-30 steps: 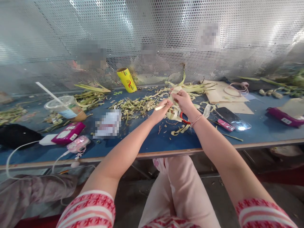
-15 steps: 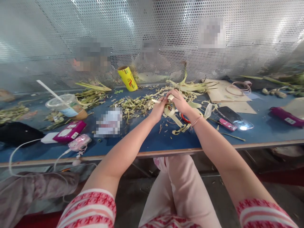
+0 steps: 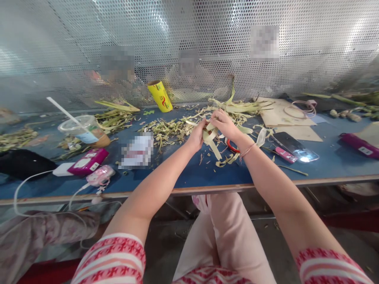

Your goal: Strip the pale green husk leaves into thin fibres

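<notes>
Pale green, ribbon-like plant strips point(image 3: 212, 142) hang in curls from between my two hands. My left hand point(image 3: 197, 134) is closed on them from the left, thumb upward. From the right, my right hand point(image 3: 222, 121) has its bent fingers closed on the upper part of the same strips, close to my left fingertips. The exact grip is partly hidden. Just under my right wrist lies a red ring-shaped handle point(image 3: 232, 146). Behind my hands spreads a pile of plant scraps point(image 3: 168, 132), with longer pale leaves point(image 3: 242, 105) to its right.
A yellow tube point(image 3: 160, 96) leans by the perforated metal panel point(image 3: 213, 35). Left are a plastic cup with a straw point(image 3: 84, 130) and a purple device point(image 3: 89, 161). Right are a phone point(image 3: 293, 146), a pink box cutter point(image 3: 286, 154) and cardboard point(image 3: 281, 114). A neighbour's leg point(image 3: 50, 232) shows lower left.
My hands have shifted slightly, and my right fingers have moved a little on the strips. The strips hang differently, with fewer loose curls near my right wrist. The view has tilted a little.
</notes>
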Available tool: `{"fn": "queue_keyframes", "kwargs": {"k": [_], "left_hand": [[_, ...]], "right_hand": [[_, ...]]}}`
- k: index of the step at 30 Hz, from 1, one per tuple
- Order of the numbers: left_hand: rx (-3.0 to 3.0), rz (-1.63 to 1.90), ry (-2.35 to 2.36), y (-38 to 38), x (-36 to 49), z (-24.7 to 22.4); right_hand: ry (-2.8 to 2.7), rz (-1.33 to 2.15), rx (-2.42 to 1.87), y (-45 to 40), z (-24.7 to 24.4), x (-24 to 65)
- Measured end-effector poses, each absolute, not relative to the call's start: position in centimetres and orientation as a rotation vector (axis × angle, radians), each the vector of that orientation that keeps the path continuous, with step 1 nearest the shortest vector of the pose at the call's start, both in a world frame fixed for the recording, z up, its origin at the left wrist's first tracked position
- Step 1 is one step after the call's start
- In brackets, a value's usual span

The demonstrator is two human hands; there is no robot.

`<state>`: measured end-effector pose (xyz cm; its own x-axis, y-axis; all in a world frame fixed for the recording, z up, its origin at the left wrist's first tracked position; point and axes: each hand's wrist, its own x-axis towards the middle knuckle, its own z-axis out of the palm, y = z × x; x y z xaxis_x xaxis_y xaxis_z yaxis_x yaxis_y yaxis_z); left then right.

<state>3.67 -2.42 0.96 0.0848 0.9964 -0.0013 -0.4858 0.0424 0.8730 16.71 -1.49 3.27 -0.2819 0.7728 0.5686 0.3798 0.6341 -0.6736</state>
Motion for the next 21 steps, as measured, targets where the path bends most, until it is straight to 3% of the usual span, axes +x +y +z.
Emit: {"fn": "queue_keyframes", "kwargs": {"k": [21], "left_hand": [[0.826,1.452,0.807,-2.7,3.6,1.3]], "right_hand": [[-1.865,0.552,-0.975,-2.4,3.2,15.5]]}}
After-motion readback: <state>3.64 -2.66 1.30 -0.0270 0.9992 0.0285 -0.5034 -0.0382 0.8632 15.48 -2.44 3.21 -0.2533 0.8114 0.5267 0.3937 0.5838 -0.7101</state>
